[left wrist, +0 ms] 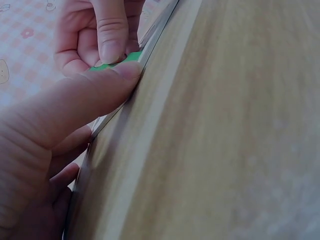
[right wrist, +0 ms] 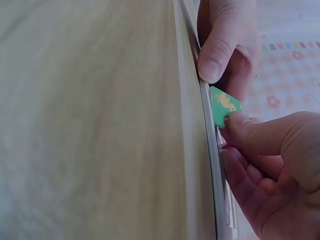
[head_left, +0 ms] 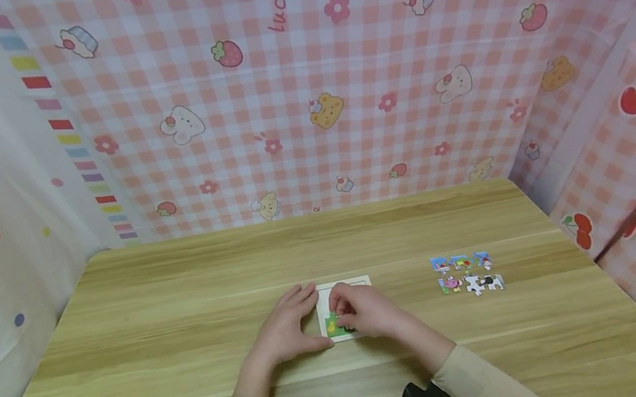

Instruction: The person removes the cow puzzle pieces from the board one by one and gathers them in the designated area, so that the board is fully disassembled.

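A small light-rimmed puzzle tray [head_left: 321, 301] lies flat on the table between both hands. My left hand [head_left: 288, 325] is at its left side, thumb along the near left corner and fingers by the far left corner. Over the tray, my right hand [head_left: 369, 310] pinches a green puzzle piece [right wrist: 220, 106] with a yellow chick on it, at the near left corner. The piece looks tilted in the right wrist view. From the left wrist view, the right thumb presses on the green piece [left wrist: 132, 57], just beyond the left thumb. The right fingers hide part of the tray.
Several loose puzzle pieces [head_left: 468, 274] lie in two rows to the right of the tray, with blue, pink and white prints. The wooden table [head_left: 185, 292] reaches back to a pink checked curtain [head_left: 291, 94].
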Tool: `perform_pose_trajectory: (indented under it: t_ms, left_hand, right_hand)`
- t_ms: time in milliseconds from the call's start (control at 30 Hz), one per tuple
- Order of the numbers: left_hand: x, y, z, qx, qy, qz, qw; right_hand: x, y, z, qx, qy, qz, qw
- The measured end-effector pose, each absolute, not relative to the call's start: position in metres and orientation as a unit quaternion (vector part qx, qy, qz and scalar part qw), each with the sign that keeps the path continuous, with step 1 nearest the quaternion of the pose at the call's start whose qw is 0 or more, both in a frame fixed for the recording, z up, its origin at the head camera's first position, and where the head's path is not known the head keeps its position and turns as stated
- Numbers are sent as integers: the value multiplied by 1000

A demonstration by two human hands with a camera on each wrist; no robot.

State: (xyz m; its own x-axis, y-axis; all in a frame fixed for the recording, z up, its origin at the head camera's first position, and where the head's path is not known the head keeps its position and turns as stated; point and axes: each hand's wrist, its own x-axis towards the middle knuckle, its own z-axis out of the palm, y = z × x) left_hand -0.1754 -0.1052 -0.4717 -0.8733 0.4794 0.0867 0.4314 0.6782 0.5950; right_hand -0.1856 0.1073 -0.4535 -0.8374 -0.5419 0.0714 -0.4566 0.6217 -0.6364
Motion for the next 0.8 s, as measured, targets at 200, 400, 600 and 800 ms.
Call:
perform_pose_trajectory:
  t_ms: [200,400,600,800]
  left_hand:
    - [-176,-104,-472,248,914,318,41]
    - [-175,-104,-472,247,915,317,41]
    - [-174,-104,-471,244,915,318,43]
    - [-175,-104,-471,239,916,318,46]
  right_hand:
    - [-185,111,-452,-273,891,-356,71]
    - [-184,115,-450,-262,876,-395,89]
    - [-183,120,-445,-241,861,-432,118]
    - [-185,131,-442,-221,848,-466,123]
